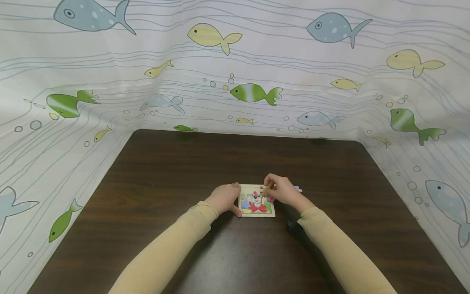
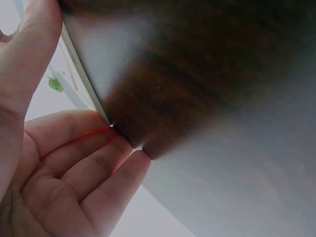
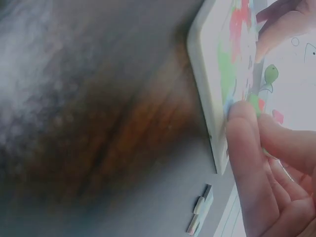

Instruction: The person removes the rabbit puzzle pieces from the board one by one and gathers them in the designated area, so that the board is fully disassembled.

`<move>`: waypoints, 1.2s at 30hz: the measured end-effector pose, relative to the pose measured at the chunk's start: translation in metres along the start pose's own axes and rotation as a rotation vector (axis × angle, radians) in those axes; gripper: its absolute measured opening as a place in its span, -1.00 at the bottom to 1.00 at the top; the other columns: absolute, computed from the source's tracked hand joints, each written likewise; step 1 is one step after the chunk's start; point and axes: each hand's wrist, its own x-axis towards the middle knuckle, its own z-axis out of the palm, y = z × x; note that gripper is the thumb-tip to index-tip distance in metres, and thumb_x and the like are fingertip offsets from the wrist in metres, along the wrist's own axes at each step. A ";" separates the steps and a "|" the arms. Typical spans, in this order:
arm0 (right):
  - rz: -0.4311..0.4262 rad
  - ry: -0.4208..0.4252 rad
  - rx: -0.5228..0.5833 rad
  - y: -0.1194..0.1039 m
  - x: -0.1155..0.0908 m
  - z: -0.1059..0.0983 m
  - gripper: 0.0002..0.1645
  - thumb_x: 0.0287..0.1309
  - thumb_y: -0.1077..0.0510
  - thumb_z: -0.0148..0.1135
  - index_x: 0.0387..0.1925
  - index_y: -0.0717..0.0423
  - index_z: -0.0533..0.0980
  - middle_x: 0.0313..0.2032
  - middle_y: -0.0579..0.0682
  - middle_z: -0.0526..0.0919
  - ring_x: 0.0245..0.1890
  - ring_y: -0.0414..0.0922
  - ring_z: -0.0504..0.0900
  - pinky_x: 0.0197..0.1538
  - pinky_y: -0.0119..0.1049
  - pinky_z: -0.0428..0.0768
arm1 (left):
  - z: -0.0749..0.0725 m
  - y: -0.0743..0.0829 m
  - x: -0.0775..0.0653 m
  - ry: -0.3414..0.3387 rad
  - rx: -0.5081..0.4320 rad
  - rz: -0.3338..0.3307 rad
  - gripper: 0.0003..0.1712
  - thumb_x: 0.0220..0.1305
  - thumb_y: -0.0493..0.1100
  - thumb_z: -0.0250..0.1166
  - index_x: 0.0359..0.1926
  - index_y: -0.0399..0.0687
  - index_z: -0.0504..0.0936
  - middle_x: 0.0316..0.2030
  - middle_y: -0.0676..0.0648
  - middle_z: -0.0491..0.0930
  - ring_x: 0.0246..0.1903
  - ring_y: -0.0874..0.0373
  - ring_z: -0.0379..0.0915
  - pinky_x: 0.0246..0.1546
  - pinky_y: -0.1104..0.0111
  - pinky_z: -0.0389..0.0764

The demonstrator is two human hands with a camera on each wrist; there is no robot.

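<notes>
A small jigsaw puzzle in a pale wooden tray (image 1: 257, 215) lies on the dark table, its picture showing a red and white cartoon animal. My left hand (image 1: 225, 197) holds the tray along its left edge, thumb by the near corner and fingertips by the far corner. In the left wrist view the fingers (image 2: 106, 182) reach down to the tabletop beside the tray's edge. Over the tray's far right part, my right hand (image 1: 280, 190) pinches a green and red puzzle piece (image 3: 255, 103) between thumb and index finger. The fingers partly cover that piece.
Another loose puzzle piece (image 1: 297, 188), partly blue, lies just right of the tray, partly behind the right hand. The brown wood-grain table (image 1: 183, 163) is bordered at the back and sides by a white fish-print curtain (image 1: 257, 61).
</notes>
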 end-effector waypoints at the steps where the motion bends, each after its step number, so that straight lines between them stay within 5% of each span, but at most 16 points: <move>1: -0.001 0.000 -0.004 -0.001 0.000 0.000 -0.82 0.13 0.33 0.27 -0.28 0.18 0.42 -0.44 0.04 0.53 -0.62 -0.15 0.62 -0.50 -0.33 0.64 | 0.000 0.000 0.000 0.000 -0.002 -0.002 0.12 -0.27 0.24 0.52 0.24 -0.36 0.40 0.22 -0.28 0.42 0.11 -0.07 0.48 0.09 0.25 0.51; 13: 0.010 0.004 -0.041 0.000 0.000 0.001 -0.88 0.21 0.31 0.20 -0.25 0.16 0.41 -0.42 0.03 0.53 -0.61 -0.18 0.60 -0.50 -0.35 0.64 | -0.002 -0.001 0.000 -0.018 -0.007 0.000 0.10 -0.26 0.25 0.52 0.22 -0.36 0.40 0.22 -0.27 0.43 0.10 -0.06 0.49 0.10 0.26 0.51; 21: 0.023 0.028 -0.036 0.003 0.002 0.004 -0.87 0.20 0.29 0.23 -0.24 0.16 0.44 -0.41 0.03 0.54 -0.63 -0.18 0.60 -0.52 -0.36 0.63 | -0.002 -0.001 0.004 -0.008 -0.025 -0.012 -0.14 -0.16 0.26 0.49 0.03 -0.28 0.55 0.05 -0.20 0.57 -0.12 0.00 0.58 -0.06 0.26 0.59; 36: 0.015 0.008 -0.068 0.001 0.000 0.004 -0.83 0.26 0.24 0.17 -0.13 0.15 0.44 -0.40 0.02 0.54 -0.62 -0.18 0.58 -0.49 -0.35 0.62 | 0.000 0.005 0.004 0.012 0.004 -0.052 -0.02 -0.11 0.25 0.47 0.19 -0.35 0.46 0.16 -0.23 0.50 0.00 -0.01 0.56 -0.03 0.27 0.59</move>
